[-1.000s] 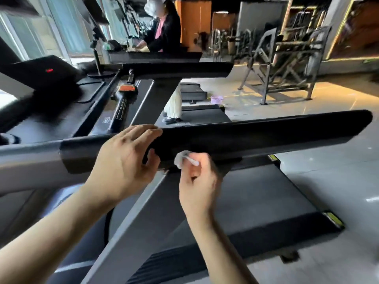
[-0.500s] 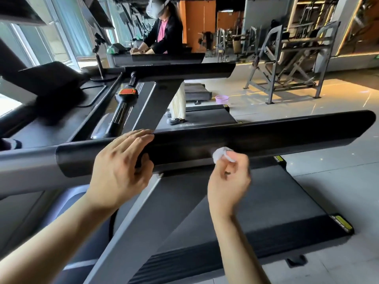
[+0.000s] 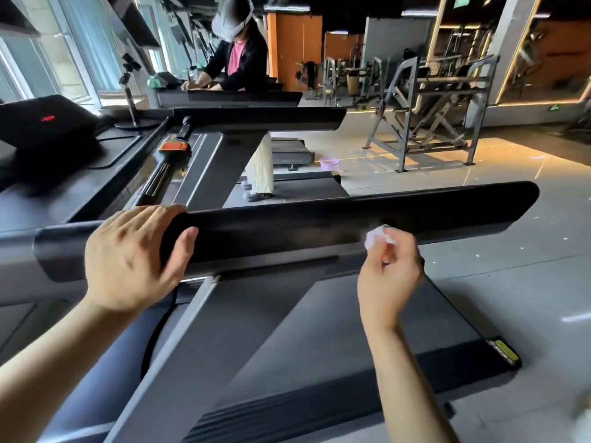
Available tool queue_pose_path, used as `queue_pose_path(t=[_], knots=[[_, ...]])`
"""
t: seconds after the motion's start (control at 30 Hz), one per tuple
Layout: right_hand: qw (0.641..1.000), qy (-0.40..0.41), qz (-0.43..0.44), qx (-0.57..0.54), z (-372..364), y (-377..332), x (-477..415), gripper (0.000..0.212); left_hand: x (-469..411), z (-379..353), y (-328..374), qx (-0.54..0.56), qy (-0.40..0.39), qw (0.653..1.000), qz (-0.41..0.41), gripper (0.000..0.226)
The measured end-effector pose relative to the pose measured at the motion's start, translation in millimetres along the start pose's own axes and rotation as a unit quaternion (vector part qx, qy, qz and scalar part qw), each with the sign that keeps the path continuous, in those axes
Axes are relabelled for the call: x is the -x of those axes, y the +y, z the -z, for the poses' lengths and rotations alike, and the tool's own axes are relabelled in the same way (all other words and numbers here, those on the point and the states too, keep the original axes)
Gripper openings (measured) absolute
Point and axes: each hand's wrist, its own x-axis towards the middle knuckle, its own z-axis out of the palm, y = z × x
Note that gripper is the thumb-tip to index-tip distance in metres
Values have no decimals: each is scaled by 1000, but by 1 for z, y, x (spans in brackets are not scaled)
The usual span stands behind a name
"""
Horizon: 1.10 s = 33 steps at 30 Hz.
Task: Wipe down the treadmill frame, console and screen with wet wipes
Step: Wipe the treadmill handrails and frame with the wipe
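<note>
Gym hall out ahead: glossy grey floor tiles point(image 3: 511, 282), steel weight rack point(image 3: 431, 116) at the back, small purple basin point(image 3: 329, 163) on the floor. Further along, another person point(image 3: 243, 62) in a headset, bent over a machine. Between there and here, a second black rail point(image 3: 256, 118) on the next treadmill.

Down to the near machine now. Clasps the black handrail point(image 3: 319, 228) with the left hand point(image 3: 128, 257), fingers laid over the top edge, thumb pressed against the near face, palm wrapped round the padding close to its left end. Pinches a small crumpled white wipe point(image 3: 377, 235) in the right hand point(image 3: 388, 273), fingers curled in tight, thumb and fingertips bunched round the wad. Presses it against the lower front face of that same rail, right of the middle and well apart from the left hand. Shows blurred at the edges, only a little of it poking out above the fingers.

Handrail itself: long, matte black, stretched across the whole view, rounded at the right tip, faint pale sheen beside the wipe. Below both wrists, dark belt point(image 3: 335, 330) sloping away to a yellow-green end cap point(image 3: 503, 350) at the rear corner.
</note>
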Motion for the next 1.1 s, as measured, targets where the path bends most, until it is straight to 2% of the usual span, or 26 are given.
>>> queue_pose_path(t=[0.1,0.17,0.27,0.37,0.43,0.5,0.63,0.73,0.8,0.9,1.03,1.1], knots=[[997,52,-49,-27,-11,-8,-6,10,1,-3,-1,-4,11,1000,-6,43],[996,39,-48,-60,-26,-29,15,11,1,-4,-2,-9,16,1000,-10,45],[995,-61,52,-63,-44,-61,59,13,2,-5,-4,-9,10,1000,-23,46],[963,-200,158,-89,-49,-76,77,19,3,-3,-7,-12,8,999,-51,47],[955,-223,182,-73,-43,-71,66,20,3,-3,-9,-20,10,998,-62,47],[970,-186,146,-57,-32,-52,48,20,3,-4,-9,-23,7,998,-65,45],[999,-31,11,-31,-16,-22,15,17,4,-7,-11,-9,9,997,-71,41],[999,7,-2,-53,-25,-27,21,13,4,-7,-11,-7,16,997,-70,37],[999,-2,23,-49,-37,-39,37,14,5,-7,-9,-7,17,998,-68,36],[991,-74,103,-42,-54,-65,67,13,5,-6,-9,-4,15,998,-64,35],[944,-188,263,-57,-65,-87,90,21,4,-6,-8,-11,13,998,-61,36],[923,-216,317,-30,-63,-86,88,21,4,-6,-7,-15,16,998,-65,36]])
